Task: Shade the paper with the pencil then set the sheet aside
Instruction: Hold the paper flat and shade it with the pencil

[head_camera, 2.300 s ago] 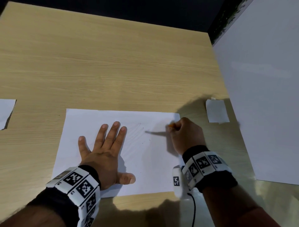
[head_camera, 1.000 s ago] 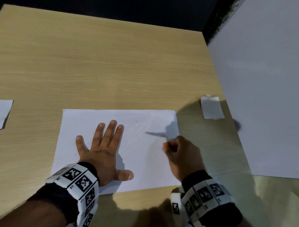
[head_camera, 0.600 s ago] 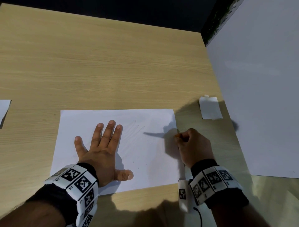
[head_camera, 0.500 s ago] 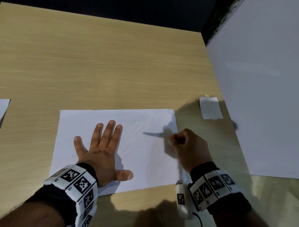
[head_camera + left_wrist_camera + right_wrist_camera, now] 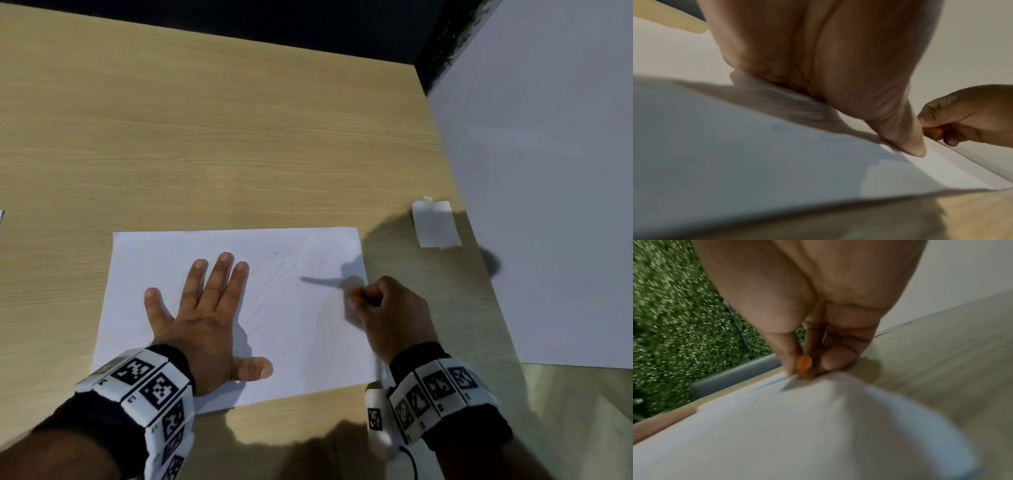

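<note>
Both hands were on the job: your left hand (image 5: 202, 329) lay flat with fingers spread on the white sheet (image 5: 301, 342), pinning it to the wooden table (image 5: 222, 137), while your right hand (image 5: 387, 315) was clenched round the orange pencil (image 5: 357, 292) at the sheet's right edge. Over the last couple of seconds that fist had swung down and back up along the right side, while the left hand had not moved. Faint grey strokes showed just right of your left fingertips (image 5: 224, 257). You were still shading, by my judgement; the setting-aside had not begun. A small paper slip (image 5: 435, 224) lay near the right edge.
</note>
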Demonstrator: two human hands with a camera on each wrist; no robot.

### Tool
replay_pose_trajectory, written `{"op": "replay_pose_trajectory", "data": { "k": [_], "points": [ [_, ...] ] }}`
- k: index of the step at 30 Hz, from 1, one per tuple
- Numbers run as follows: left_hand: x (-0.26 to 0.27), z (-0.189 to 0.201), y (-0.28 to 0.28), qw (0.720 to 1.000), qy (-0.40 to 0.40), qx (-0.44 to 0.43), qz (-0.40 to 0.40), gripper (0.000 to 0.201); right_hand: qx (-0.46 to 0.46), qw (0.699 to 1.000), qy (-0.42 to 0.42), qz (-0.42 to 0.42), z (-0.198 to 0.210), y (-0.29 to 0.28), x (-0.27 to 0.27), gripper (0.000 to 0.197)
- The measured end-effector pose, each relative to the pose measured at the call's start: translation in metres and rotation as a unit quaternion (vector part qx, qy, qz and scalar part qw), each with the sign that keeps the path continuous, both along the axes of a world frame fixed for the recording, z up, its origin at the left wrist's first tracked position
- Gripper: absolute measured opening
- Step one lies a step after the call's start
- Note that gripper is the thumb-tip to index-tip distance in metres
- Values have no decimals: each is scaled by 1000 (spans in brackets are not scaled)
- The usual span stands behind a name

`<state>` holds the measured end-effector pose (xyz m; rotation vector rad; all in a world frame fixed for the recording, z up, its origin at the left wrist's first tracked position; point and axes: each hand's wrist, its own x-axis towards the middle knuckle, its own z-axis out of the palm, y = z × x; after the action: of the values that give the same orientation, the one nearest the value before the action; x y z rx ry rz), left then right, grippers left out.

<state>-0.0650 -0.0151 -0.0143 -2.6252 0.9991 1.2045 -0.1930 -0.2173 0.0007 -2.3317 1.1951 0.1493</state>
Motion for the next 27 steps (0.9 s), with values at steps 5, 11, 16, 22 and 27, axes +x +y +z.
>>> {"op": "replay_pose_trajectory", "data": {
  "k": [5,11,16,22,27],
  "points": [
    [0,1,-1,1000,-2,-3,0,135,-11,999,-20,-29,16,-8,-14,20],
    [2,2,4,999,7,-48,11,131,28,997,-25,62,-1,43,-16,18],
    [11,9,32,992,-9,-127,26,125,24,998,-26,52,-7,43,-16,13],
    [-4,-1,61,998,-4,-59,19,123,36,997,-17,71,0,56,-9,16],
    [-7,-4,59,999,-14,-36,10,130,106,972,-65,198,3,119,11,9]
  ]
}}
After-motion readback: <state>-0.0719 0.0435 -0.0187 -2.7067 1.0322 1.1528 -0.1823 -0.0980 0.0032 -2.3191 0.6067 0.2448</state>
